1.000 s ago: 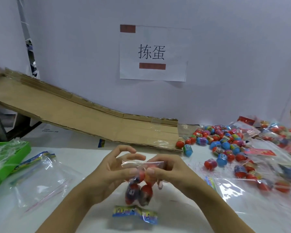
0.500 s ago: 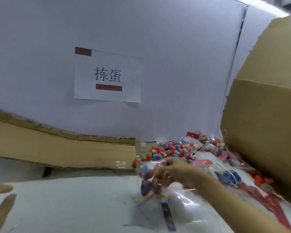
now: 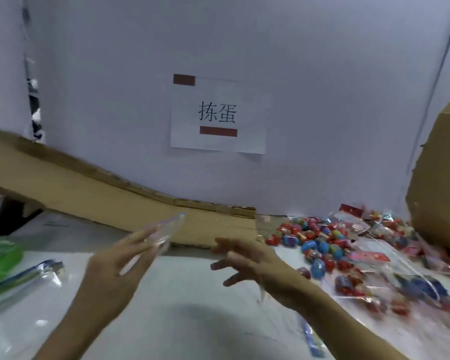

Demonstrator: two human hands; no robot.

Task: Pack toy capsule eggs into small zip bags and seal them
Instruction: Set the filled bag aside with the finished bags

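My left hand (image 3: 120, 266) is raised over the white table (image 3: 182, 320) and pinches an empty clear zip bag (image 3: 166, 229) at its fingertips; the bag sticks up and to the right. My right hand (image 3: 247, 263) hovers beside it, fingers spread and holding nothing. A heap of red and blue capsule eggs (image 3: 320, 242) lies on the table to the right of my right hand. Filled bags of eggs (image 3: 379, 279) lie in front of and beyond the heap. The frame is blurred by motion.
A cardboard ramp (image 3: 89, 193) slopes down along the back wall. A large cardboard box (image 3: 442, 193) stands at the right edge. More clear bags (image 3: 34, 274) and a green tray (image 3: 0, 261) lie at the left. A blue-printed strip (image 3: 312, 339) lies near my right forearm.
The filled bag that my right hand carried to the right is gone from it. My left hand now holds an empty bag up. The camera has swung back to the left.
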